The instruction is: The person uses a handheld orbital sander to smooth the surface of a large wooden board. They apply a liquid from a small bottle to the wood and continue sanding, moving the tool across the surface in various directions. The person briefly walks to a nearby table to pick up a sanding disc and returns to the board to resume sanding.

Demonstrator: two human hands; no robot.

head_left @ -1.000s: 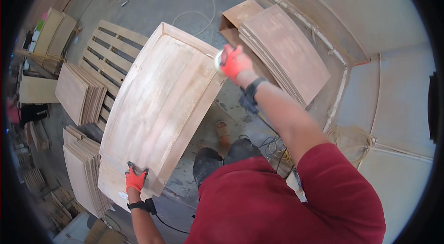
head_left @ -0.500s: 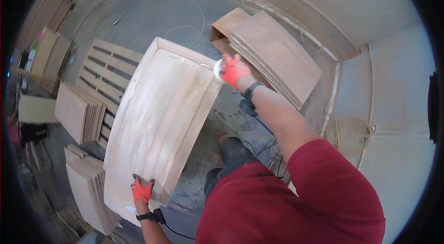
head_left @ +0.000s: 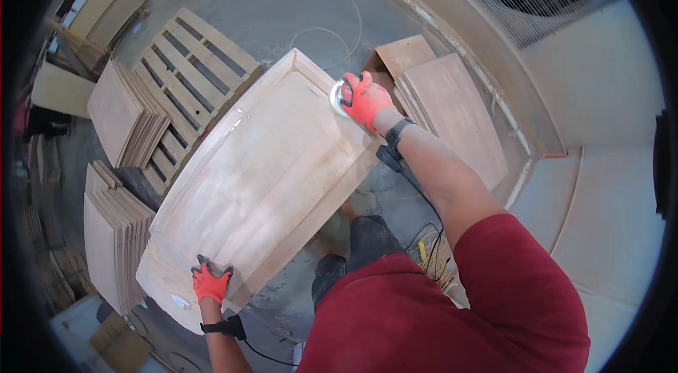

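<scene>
In the head view, gripping a round tool [head_left: 337, 99] in the right hand [head_left: 366, 100], now bringing it inward from the corner along the far edge of the wooden panel [head_left: 244, 161] before the body, apparently covering another stretch; resting the left hand [head_left: 210, 281], fingers spread, on its near end.

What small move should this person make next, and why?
I'd probably draw the round disc tool slightly inward over the curved wooden panel. The right hand grips it at the panel's far edge, so going farther out might let it slip off. The left hand, fingers spread near the other end, seems placed to steady the panel.
</scene>
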